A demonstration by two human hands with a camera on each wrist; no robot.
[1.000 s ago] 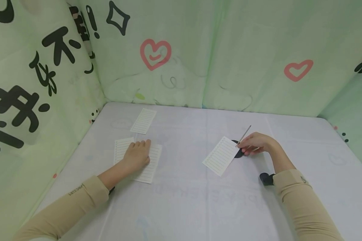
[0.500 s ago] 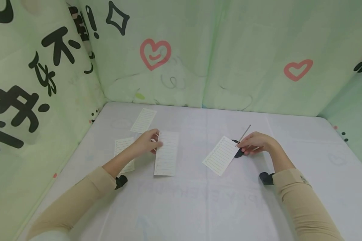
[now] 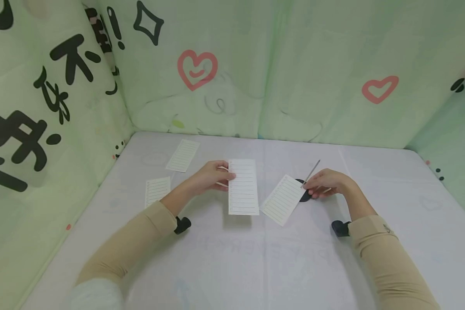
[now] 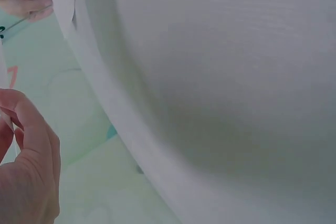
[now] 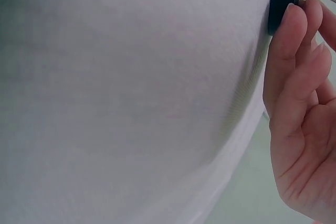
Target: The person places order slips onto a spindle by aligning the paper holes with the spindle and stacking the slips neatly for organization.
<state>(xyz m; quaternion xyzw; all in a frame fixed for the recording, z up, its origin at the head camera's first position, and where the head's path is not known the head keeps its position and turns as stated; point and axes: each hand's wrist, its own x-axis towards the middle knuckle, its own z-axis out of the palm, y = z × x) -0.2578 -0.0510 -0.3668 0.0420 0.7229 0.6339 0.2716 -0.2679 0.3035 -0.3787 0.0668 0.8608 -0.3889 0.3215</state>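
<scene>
My left hand [image 3: 213,175] pinches a white lined paper card [image 3: 243,193], thumb in front and fingers behind, raised over the table with its shadow below. In the left wrist view this hand [image 4: 29,150] shows at the left edge. To the right, my right hand [image 3: 325,183] holds what looks like a bill spike, a thin metal rod [image 3: 313,170] on a black round base [image 3: 305,196]. A second lined card [image 3: 282,201] has its corner at the rod's foot, over the base. In the right wrist view the fingertips [image 5: 295,22] are right at the dark base [image 5: 281,3].
Two more lined cards lie at the left of the white-covered table, one farther back [image 3: 182,155] and one nearer [image 3: 157,190], partly behind my left forearm. Green printed curtains [image 3: 314,64] stand round the back and sides. A black wrist camera [image 3: 340,228] hangs under the right sleeve.
My left hand has picked up a lined card from the left group, turned it upright and carried it rightward, close to the spike. The right hand has stayed in place.
</scene>
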